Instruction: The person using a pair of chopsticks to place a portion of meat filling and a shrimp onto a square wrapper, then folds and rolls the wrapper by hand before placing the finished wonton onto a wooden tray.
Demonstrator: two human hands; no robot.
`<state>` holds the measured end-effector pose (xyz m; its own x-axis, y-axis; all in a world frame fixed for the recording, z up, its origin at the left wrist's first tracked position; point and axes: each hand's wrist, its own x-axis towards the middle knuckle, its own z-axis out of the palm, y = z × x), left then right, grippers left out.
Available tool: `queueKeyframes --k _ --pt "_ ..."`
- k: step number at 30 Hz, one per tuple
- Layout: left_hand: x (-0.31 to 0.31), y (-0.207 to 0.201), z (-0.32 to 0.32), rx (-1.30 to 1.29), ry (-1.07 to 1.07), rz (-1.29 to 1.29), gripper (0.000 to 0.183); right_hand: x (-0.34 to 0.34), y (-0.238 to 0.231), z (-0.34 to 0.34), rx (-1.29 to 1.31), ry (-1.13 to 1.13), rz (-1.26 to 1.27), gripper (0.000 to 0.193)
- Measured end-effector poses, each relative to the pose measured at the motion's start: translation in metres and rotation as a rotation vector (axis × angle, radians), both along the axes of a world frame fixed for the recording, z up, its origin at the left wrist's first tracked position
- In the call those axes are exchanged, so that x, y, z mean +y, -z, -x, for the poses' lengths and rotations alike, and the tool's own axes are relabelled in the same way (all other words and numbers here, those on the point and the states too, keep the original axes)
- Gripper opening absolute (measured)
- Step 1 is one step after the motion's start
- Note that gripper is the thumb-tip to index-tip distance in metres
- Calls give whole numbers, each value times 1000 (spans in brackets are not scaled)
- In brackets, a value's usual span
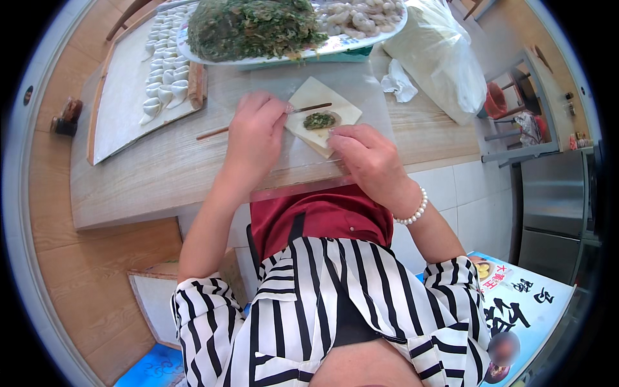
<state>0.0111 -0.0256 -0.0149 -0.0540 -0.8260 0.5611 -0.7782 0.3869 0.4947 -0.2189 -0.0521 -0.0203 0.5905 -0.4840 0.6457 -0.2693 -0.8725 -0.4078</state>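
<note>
The work looks well along, though plainly unfinished. On the left of the bench [419, 138], a white tray [122, 109] carries several rows of folded dumplings [169, 74], and these appear done. Part of the tray's surface is bare beside them.

One piece is in hand: a small lump of green filling [318, 120] sits on the top wrapper [335, 97] of a pale, square stack, just in front of the person. This wrapper lies flat and unfolded, so the piece seems only partly made.

The left hand [258, 122] has its fingers closed around a thin brown stick [313, 107], whose tip reaches over the wrapper just beyond the filling. The right hand [371, 155] has its fingertips together at the wrapper's near right edge; whether that grip pinches the sheet, I cannot tell.

Plenty is left: a plate [351, 44] at the far side bears a large mound of green mix [251, 29] and a pile of peeled shrimp [361, 19]. How many wrappers remain is unclear.
</note>
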Motion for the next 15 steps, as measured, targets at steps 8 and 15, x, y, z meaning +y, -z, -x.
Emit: queueKeyframes --k 8,15 --pt "-1 5 -1 -9 27 -78 14 -12 -13 -8 10 20 -176 11" --pt "6 8 2 -44 -5 -56 17 -84 -41 -24 290 -33 -721 17"
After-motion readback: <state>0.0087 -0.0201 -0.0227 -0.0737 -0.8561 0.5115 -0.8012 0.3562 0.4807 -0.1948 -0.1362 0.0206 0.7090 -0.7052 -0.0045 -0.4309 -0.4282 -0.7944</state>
